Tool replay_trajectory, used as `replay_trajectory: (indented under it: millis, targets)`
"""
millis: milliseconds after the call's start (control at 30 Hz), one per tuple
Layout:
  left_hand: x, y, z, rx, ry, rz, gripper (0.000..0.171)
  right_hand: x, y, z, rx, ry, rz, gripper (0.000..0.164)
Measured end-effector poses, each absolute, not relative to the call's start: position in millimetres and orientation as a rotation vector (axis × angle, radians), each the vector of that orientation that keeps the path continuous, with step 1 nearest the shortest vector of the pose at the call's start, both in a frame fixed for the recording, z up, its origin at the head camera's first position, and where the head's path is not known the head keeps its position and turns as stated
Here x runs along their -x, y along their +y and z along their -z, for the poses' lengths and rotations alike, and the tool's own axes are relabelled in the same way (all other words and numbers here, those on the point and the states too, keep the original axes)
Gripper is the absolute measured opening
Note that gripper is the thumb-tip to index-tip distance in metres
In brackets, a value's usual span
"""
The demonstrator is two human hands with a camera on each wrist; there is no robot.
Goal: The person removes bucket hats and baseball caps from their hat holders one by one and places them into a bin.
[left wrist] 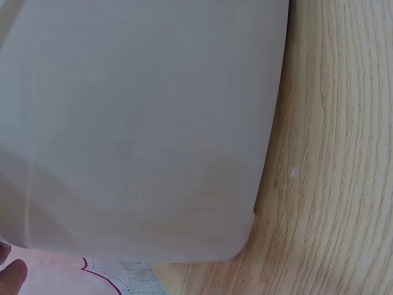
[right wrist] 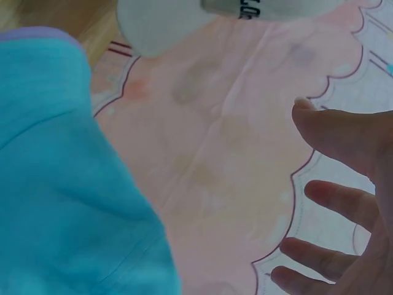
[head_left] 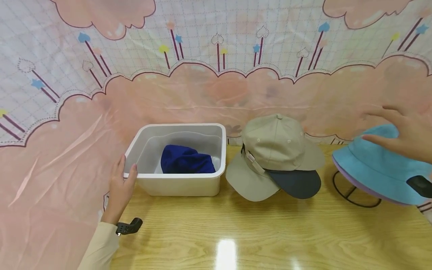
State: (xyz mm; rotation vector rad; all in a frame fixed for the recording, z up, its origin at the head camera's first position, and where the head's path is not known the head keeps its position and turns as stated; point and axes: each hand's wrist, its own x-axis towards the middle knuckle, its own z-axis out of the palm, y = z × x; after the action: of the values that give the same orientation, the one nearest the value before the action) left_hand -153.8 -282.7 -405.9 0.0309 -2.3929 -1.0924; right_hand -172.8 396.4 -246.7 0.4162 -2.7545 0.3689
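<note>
My left hand (head_left: 122, 187) rests against the front left corner of a white plastic bin (head_left: 183, 183), its fingers nearly straight along the rim. Inside the bin lies a dark blue cloth item (head_left: 185, 159). In the left wrist view the bin's outer wall (left wrist: 141, 123) fills much of the picture, with fingertips (left wrist: 11, 278) at the lower left corner. My right hand (head_left: 405, 131) is held above a light blue bucket hat (head_left: 384, 168) with a purple underside, fingers spread and nothing in them. The hat (right wrist: 73, 172) is apart from the fingers in the right wrist view.
Stacked caps stand between the bin and the bucket hat: a beige cap (head_left: 275, 142) over others, with a dark navy brim (head_left: 297, 182) showing. A black wire stand (head_left: 357, 202) is under the bucket hat. A printed pink cloth (head_left: 202, 93) hangs behind the wooden table (head_left: 185, 232).
</note>
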Motion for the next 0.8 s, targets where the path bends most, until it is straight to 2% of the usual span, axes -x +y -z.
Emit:
replay_trajectory:
  millis: [233, 467, 800]
  targets:
    - [157, -281, 406, -0.017, -2.37, 1.09, 0.061, 175, 410, 252, -0.345, -2.749, -0.278, 0.07]
    - [156, -279, 408, -0.033, -2.379, 1.086, 0.061, 180, 423, 262, -0.307, -2.749, -0.225, 0.062]
    - [155, -279, 404, -0.042, -2.377, 1.083, 0.061, 184, 443, 274, -0.192, -2.823, -0.155, 0.065]
